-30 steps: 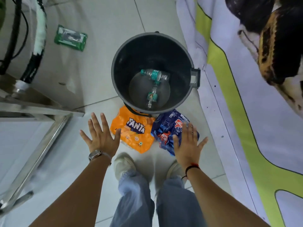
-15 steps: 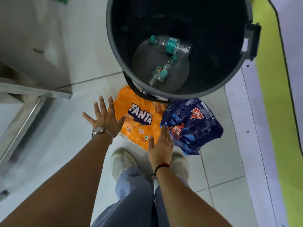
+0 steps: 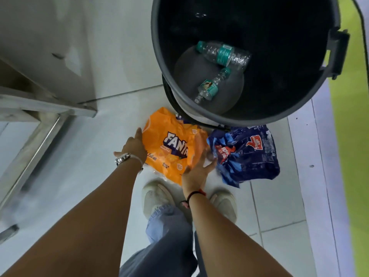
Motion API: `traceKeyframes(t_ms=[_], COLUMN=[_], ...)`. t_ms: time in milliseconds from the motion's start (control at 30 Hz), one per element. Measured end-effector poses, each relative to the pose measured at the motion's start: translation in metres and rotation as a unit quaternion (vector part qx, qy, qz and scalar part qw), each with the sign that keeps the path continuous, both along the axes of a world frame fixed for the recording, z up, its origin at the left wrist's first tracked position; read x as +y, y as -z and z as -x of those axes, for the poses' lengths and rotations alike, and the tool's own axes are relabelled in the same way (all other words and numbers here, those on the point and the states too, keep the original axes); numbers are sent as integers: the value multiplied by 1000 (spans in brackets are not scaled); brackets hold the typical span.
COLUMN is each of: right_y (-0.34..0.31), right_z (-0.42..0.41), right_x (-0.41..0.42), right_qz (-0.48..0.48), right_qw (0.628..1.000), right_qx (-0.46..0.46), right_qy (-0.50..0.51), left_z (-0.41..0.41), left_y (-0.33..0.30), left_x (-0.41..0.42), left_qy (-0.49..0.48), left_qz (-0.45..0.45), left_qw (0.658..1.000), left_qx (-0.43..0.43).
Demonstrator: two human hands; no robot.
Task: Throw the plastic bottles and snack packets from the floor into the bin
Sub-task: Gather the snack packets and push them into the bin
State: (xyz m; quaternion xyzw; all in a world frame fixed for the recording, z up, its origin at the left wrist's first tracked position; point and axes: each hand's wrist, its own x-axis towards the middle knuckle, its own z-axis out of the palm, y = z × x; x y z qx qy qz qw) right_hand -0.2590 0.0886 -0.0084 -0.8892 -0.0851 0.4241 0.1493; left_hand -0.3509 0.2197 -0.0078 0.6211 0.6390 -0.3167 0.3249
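Note:
An orange Fanta packet (image 3: pixel 171 144) lies flat on the floor just in front of the black bin (image 3: pixel 311 96). My left hand (image 3: pixel 133 145) presses against its left edge, fingertips hidden at the edge. My right hand (image 3: pixel 196 169) rests on its lower right side, fingers spread and thumb out. A crumpled dark blue Thums Up packet (image 3: pixel 247 154) lies right of it, partly under the bin's rim. Inside the bin lie two clear plastic bottles with teal labels, one larger (image 3: pixel 223 52) and one smaller (image 3: pixel 211 84).
A steel frame with a slanted leg (image 3: pixel 38 140) stands at the left. My two pale shoes (image 3: pixel 157 196) are just below the packets. A yellow-green banner (image 3: pixel 351 136) covers the floor at the right. The bin has a handle (image 3: pixel 337 52) on its right side.
I have bent closer to the floor and bin. Both hands dropped onto the orange packet: the left moved to its left edge, the right onto its lower right.

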Motion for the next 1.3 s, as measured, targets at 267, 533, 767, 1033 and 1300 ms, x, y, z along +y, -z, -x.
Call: traceKeyframes(t_ms=[267,533,767,1033,1300], right_y=[-59,-7,34,-24,-107], right_z=[0,-32,-25,-17,-71], right_x=[-6,-37,-36,-26,-56], right_qz=[73,98,57,42,-10], right_qw=[993,987,982,989,999], right_qx=[25,110,173,137,46], right_qy=[-84,58,57,-33,-19], left_z=[18,-1,8,31,-34], left_y=[-59,-1,40,-30,-110], left_x=[-27,-33,-61,-52,-76], left_qy=[-30,-61,-90,-114,-175], left_qz=[-13,40,50,-58,-65], left_qw=[999,997,993,991,974], left_qx=[6,-38,-52,-39,-127])
